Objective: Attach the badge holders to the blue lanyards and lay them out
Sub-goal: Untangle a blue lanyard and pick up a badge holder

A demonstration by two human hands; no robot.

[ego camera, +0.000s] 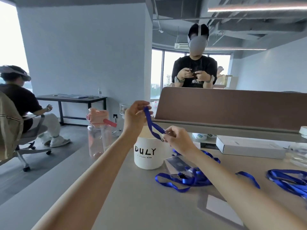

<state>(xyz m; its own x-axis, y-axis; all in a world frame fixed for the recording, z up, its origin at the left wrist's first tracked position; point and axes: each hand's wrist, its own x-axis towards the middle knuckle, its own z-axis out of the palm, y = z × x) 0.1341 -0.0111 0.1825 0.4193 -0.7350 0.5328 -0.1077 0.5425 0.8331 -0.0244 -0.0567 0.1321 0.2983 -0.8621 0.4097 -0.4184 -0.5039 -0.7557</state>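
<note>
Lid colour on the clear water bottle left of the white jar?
Pale pink lid, with a darker pink strap; the head view shows it.

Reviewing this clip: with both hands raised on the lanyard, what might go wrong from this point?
1. The left hand and right hand hold the blue lanyard close over the white jar. A slip or a lowered wrist might knock it over.
2. The lanyard pile on the table lies tangled, with a badge holder among the straps. Pulling one strap out would probably drag the others along.
</note>
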